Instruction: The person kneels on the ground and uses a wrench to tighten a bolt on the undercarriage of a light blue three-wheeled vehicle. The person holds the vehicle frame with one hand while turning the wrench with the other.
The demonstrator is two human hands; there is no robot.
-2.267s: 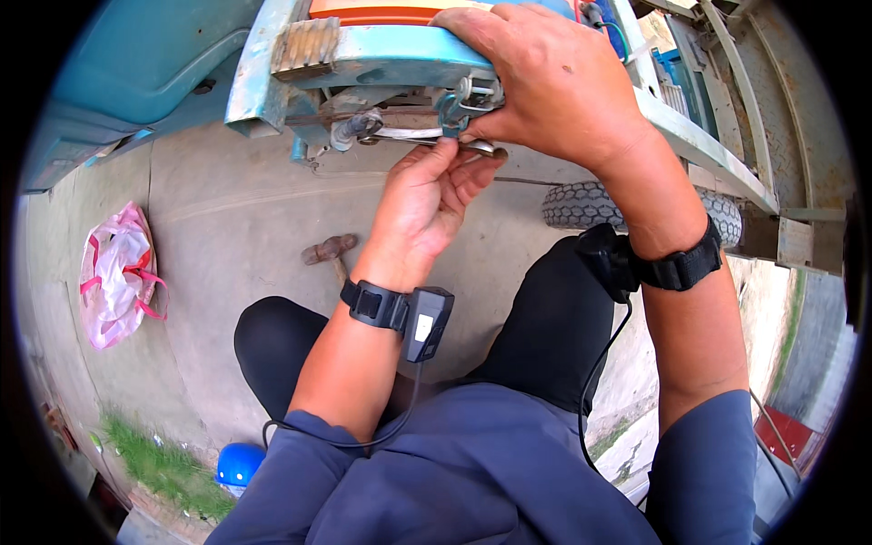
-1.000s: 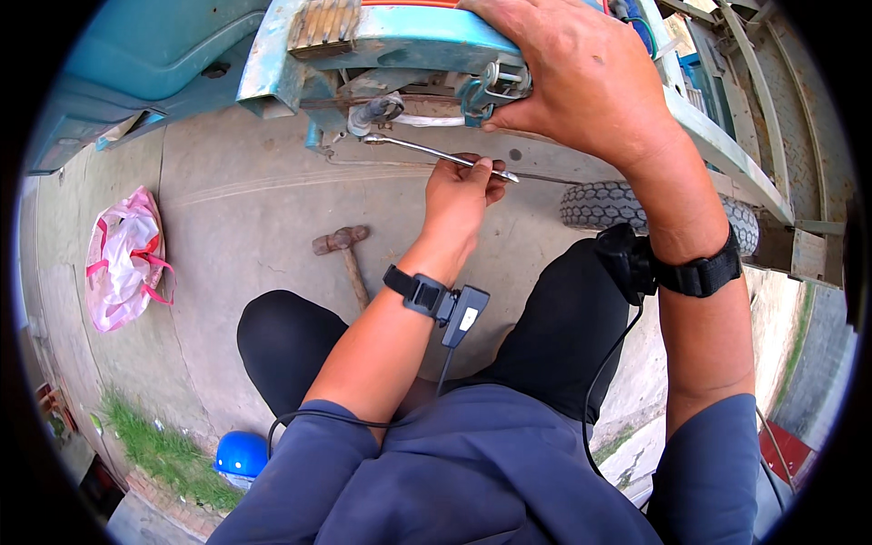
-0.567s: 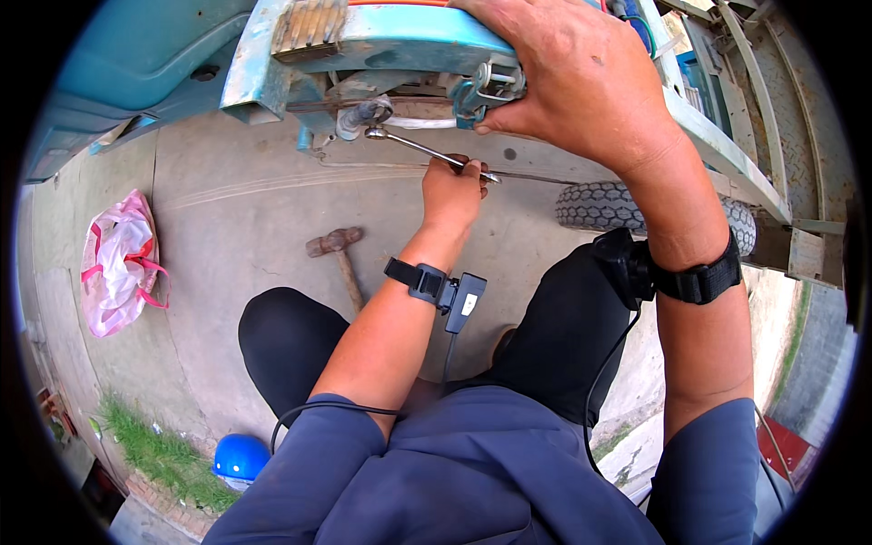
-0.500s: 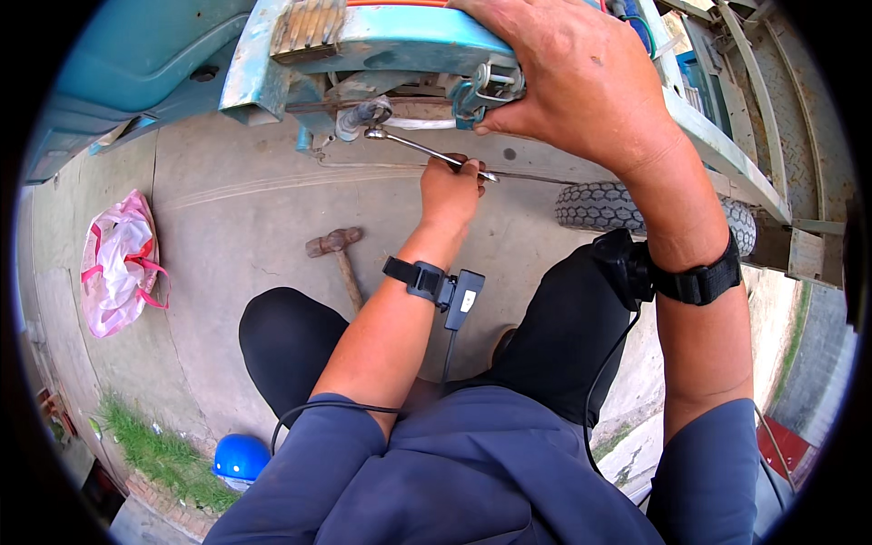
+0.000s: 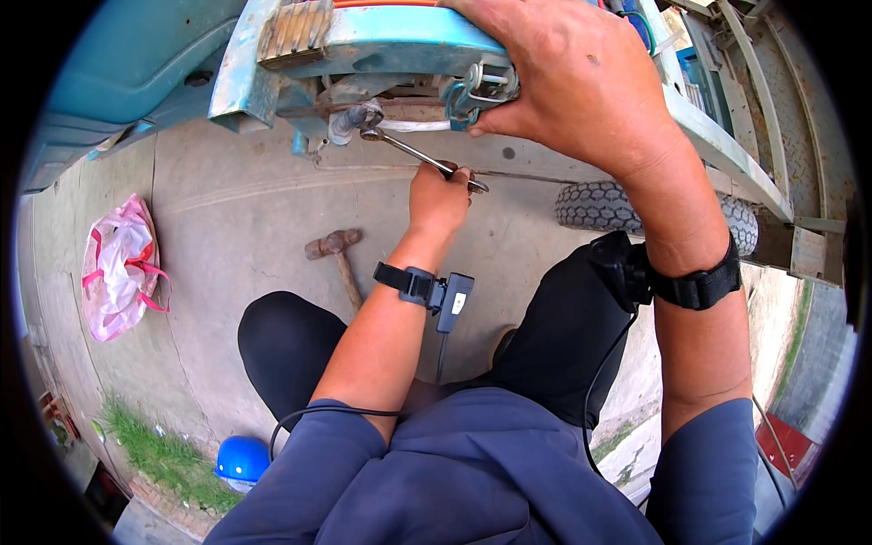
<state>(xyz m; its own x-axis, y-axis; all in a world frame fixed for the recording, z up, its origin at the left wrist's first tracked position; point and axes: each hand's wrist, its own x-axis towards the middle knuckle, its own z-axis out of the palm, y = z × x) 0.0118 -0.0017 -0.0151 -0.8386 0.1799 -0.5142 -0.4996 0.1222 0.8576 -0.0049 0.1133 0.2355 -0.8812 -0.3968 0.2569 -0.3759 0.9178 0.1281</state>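
Note:
My left hand is closed round the shank of a metal combination wrench below a light-blue metal frame. The wrench's far end sits at a grey cylindrical fitting under the frame; whether it is seated on a nut there is hard to see. Its open jaw sticks out past my fingers on the right. My right hand grips the frame from above, thumb underneath beside a metal latch; its fingertips are hidden behind the beam.
A hammer lies on the concrete beyond my left knee. Farther left is a pink and white plastic bag. A blue helmet rests beside grass at lower left. Under the frame on the right stands a treaded tyre.
My left hand has shifted a little left and nearer to me, swinging the wrench's open end with it. The right hand keeps its grip on the frame.

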